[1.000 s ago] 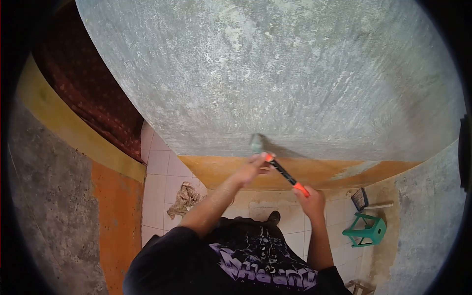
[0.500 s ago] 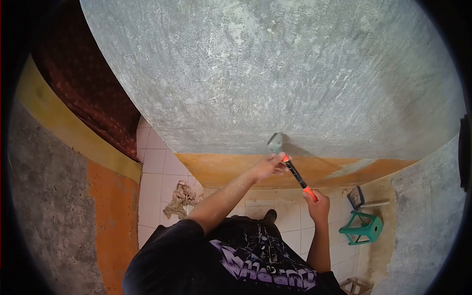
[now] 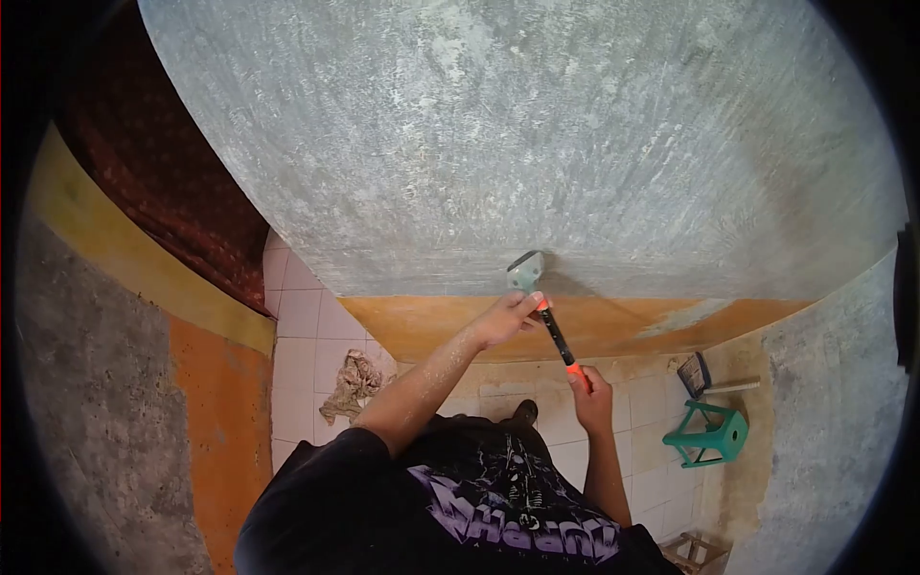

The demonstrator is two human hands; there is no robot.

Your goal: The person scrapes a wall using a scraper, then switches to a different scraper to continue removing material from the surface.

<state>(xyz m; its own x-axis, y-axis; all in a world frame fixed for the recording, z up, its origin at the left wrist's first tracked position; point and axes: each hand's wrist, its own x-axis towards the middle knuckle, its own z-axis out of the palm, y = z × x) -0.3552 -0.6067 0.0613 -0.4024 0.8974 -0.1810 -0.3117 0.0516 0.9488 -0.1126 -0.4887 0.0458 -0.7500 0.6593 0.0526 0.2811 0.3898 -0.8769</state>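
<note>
A long-handled scraper with a black and orange grip slants up and left in front of the wall. Its pale green head is at the lower part of the scraped grey wall, just above the orange paint band. Close below the head, my left hand is closed round the neck of the tool. My right hand grips the orange end of the handle. White dust speckles my left forearm.
A crumpled cloth lies on the tiled floor at left. To the right stand a green plastic stool and a dustpan with a pale handle. A dark red curtain hangs at left; a wooden stool is low right.
The scraper and both hands have shifted left and slightly up along the wall. The head is now turned more, with its blade edge in clearer view. Both hands keep their hold.
</note>
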